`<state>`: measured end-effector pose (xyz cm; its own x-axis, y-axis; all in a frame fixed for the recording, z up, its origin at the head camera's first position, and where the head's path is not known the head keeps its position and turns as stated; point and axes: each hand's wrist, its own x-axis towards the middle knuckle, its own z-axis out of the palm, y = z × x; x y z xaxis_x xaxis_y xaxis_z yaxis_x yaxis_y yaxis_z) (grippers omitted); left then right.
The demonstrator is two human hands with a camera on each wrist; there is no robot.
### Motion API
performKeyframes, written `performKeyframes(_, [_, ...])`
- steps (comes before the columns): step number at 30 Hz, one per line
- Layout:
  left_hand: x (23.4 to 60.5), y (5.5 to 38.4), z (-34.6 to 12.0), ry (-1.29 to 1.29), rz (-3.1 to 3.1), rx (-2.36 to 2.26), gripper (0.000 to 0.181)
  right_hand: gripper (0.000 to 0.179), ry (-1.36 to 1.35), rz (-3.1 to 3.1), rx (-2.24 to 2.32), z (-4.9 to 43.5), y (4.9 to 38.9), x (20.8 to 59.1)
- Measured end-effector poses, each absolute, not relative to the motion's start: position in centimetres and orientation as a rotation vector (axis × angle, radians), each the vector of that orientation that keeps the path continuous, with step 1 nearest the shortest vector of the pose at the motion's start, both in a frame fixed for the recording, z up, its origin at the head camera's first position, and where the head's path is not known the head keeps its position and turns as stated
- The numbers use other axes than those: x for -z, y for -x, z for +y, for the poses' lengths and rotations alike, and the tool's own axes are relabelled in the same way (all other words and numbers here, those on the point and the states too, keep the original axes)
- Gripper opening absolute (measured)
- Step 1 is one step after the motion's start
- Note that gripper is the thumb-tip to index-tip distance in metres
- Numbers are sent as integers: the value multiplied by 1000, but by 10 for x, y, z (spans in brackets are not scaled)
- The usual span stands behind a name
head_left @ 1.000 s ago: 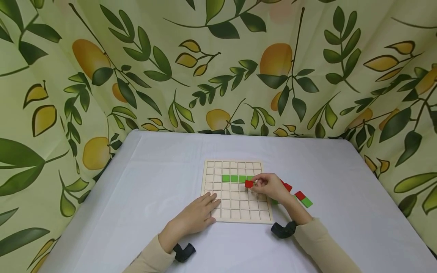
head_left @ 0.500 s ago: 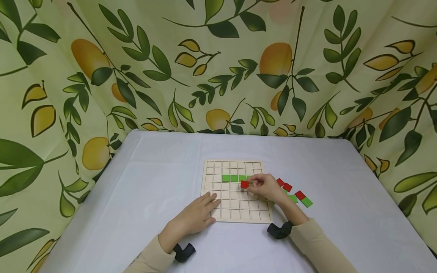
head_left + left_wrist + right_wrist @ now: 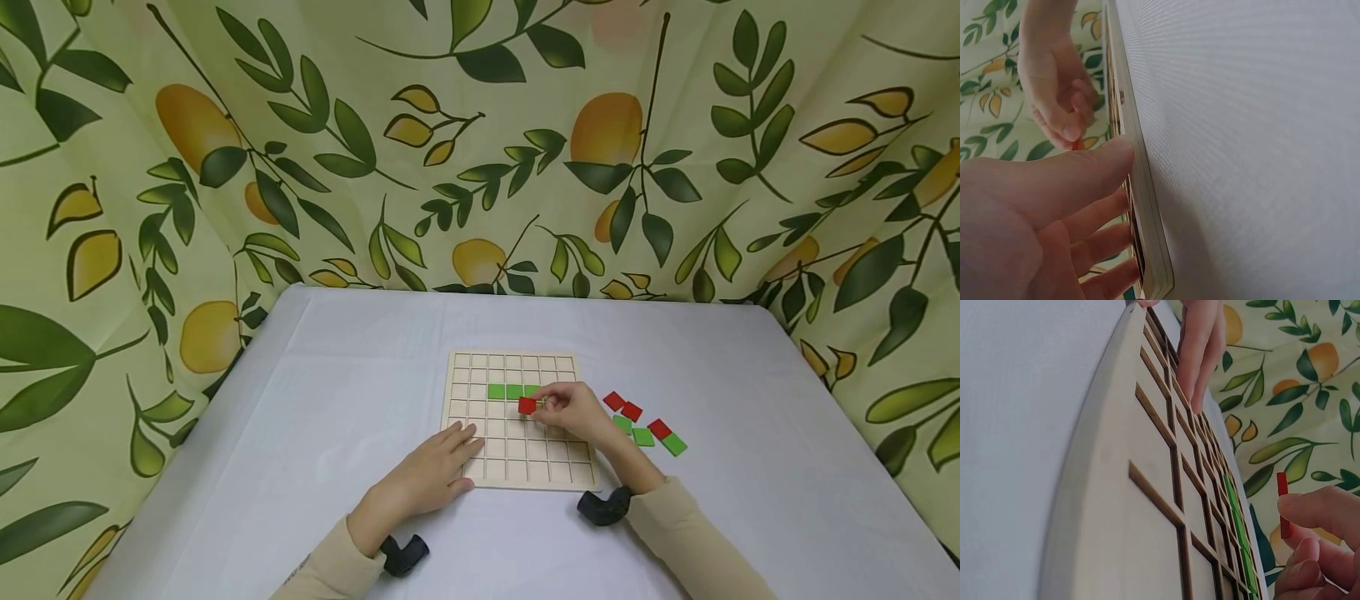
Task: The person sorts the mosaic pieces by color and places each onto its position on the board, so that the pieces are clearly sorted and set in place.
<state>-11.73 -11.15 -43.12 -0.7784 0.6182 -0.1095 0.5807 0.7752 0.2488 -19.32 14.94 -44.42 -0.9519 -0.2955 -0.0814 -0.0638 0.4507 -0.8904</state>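
Observation:
A wooden grid board [image 3: 517,458] lies on the white table, with a row of green square tiles [image 3: 514,392] set in its cells. Between thumb and fingertips my right hand [image 3: 573,410] pinches a red square tile [image 3: 527,406] just in front of that row. In the right wrist view the red tile [image 3: 1283,505] is held edge-on, above the board surface. My left hand [image 3: 431,471] rests on the board's left front corner with fingers extended; its thumb [image 3: 1107,165] touches the board's edge in the left wrist view. The right hand hides the row's right end.
Loose red tiles [image 3: 632,412] and green tiles [image 3: 643,437] lie right of the board, near my right forearm. A black curved piece [image 3: 603,507] is on the right wrist, another black piece [image 3: 405,556] on the left. A leaf-patterned curtain [image 3: 480,167] hangs behind the table.
My right hand has moved left along the green row with the red tile in its pinch. More of the loose tiles now show beside the forearm. The left hand has stayed still.

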Motion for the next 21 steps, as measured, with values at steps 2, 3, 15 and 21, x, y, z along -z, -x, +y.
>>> performKeyframes(2, [430,117,-111,-946,2784,-296,54,27,321,2470,1520,147,193,444])
performKeyframes(3, [430,117,-111,-943,2784,-297,54,27,323,2468,1524,146,193,444])
performKeyframes(15, [428,116,-112,-941,2778,-326,54,27,350,2419,1572,134,192,450])
performKeyframes(21, [430,117,-112,-939,2775,-310,54,29,336,2421,1565,128,192,453])
